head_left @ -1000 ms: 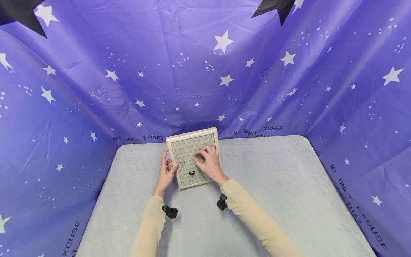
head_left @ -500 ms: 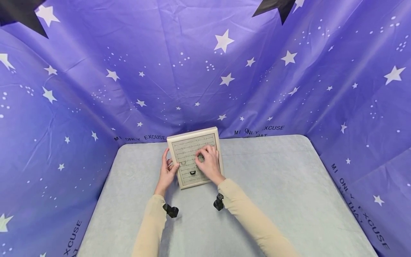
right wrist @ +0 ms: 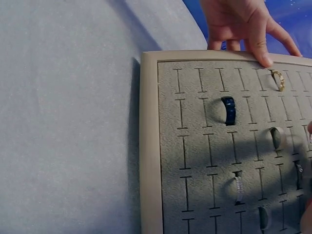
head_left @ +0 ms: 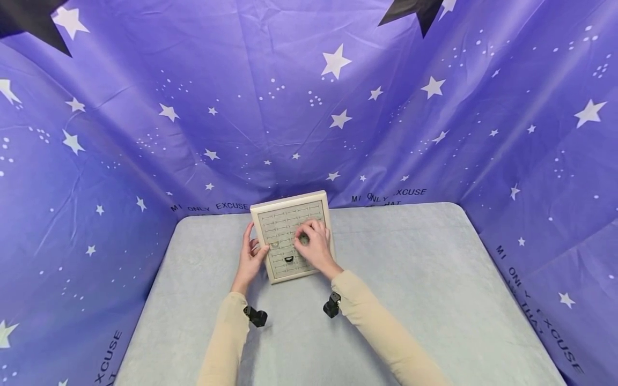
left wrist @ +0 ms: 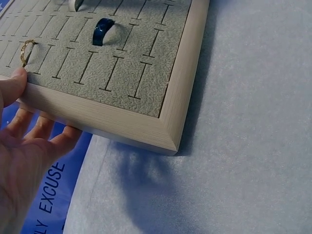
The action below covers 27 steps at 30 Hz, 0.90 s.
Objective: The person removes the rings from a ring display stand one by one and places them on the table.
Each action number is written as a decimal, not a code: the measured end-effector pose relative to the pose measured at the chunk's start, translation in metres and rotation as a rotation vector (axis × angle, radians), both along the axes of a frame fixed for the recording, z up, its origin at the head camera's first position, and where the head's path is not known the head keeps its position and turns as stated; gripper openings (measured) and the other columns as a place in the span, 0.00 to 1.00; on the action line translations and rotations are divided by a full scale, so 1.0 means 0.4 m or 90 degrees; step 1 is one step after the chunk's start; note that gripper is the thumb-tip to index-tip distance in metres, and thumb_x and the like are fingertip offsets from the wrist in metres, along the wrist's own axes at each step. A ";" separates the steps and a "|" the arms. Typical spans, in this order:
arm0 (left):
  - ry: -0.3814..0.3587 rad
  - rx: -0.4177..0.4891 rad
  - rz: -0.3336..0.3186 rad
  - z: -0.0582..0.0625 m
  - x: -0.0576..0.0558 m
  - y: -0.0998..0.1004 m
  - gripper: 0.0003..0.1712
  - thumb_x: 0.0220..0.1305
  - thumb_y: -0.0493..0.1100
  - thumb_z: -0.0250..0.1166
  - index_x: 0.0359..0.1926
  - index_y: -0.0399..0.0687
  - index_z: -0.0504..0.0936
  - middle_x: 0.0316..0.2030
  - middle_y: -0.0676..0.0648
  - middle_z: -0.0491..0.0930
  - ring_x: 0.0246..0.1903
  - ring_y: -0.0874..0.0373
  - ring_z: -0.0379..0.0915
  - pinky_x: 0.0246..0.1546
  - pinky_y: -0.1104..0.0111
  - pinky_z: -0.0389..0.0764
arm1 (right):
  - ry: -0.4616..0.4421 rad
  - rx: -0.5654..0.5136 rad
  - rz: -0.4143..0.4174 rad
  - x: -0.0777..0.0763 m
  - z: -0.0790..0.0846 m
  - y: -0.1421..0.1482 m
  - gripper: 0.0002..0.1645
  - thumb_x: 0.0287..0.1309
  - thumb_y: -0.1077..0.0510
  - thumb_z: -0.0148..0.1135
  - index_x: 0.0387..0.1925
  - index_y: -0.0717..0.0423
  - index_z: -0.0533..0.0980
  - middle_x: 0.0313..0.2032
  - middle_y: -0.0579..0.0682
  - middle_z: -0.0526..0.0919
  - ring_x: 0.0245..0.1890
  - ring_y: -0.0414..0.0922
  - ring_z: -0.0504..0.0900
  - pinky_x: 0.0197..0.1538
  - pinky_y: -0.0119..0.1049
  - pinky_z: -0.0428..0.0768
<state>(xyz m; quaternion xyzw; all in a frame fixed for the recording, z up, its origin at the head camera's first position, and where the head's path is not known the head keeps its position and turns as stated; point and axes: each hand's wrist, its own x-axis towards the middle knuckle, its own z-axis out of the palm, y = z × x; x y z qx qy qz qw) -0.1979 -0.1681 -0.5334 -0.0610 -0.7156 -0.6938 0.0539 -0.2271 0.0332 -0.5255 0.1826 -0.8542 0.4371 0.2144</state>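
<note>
A ring display tray (head_left: 292, 276) with a pale wooden frame and grey slotted padding leans tilted on the table. My left hand (head_left: 249, 262) holds its left edge, thumb on the front and fingers behind. Near that thumb sits a gold ring (left wrist: 26, 51). Lower on the padding is a wide dark blue ring (right wrist: 229, 111), which looks black in the head view. My right hand (head_left: 316, 246) has thumb and fingertip together over the middle of the padding, pinching a small silvery ring (right wrist: 310, 138), mostly cut off in the right wrist view.
Several silver rings stand in other slots, among them a plain band (right wrist: 278, 139) and a sparkling one (right wrist: 238, 188). The tray stands on a grey-blue cloth-covered table (head_left: 410, 289). A purple star-printed curtain (head_left: 270, 107) closes in the back and sides.
My right thumb and fingertip have drawn together and shifted slightly right over the padding. The left hand and the tray stay in place.
</note>
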 end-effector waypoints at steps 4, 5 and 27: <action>-0.016 0.016 -0.010 0.000 0.001 -0.006 0.47 0.65 0.25 0.57 0.76 0.47 0.43 0.55 0.27 0.70 0.43 0.56 0.77 0.42 0.69 0.79 | -0.023 -0.009 0.016 0.006 0.004 0.008 0.06 0.45 0.65 0.66 0.27 0.53 0.78 0.41 0.51 0.77 0.48 0.52 0.70 0.50 0.49 0.62; -0.024 0.024 -0.014 0.000 0.002 -0.008 0.47 0.65 0.25 0.58 0.76 0.49 0.43 0.55 0.28 0.70 0.43 0.56 0.77 0.41 0.69 0.79 | -0.025 -0.012 0.020 0.008 0.005 0.011 0.06 0.46 0.65 0.66 0.27 0.53 0.78 0.41 0.51 0.78 0.49 0.52 0.71 0.51 0.50 0.62; -0.032 0.102 -0.064 -0.067 -0.031 -0.034 0.49 0.65 0.23 0.55 0.77 0.55 0.42 0.52 0.39 0.70 0.43 0.60 0.77 0.36 0.68 0.81 | -0.038 -0.101 0.031 0.040 -0.029 0.101 0.07 0.46 0.67 0.65 0.28 0.55 0.77 0.38 0.50 0.81 0.41 0.48 0.78 0.53 0.52 0.60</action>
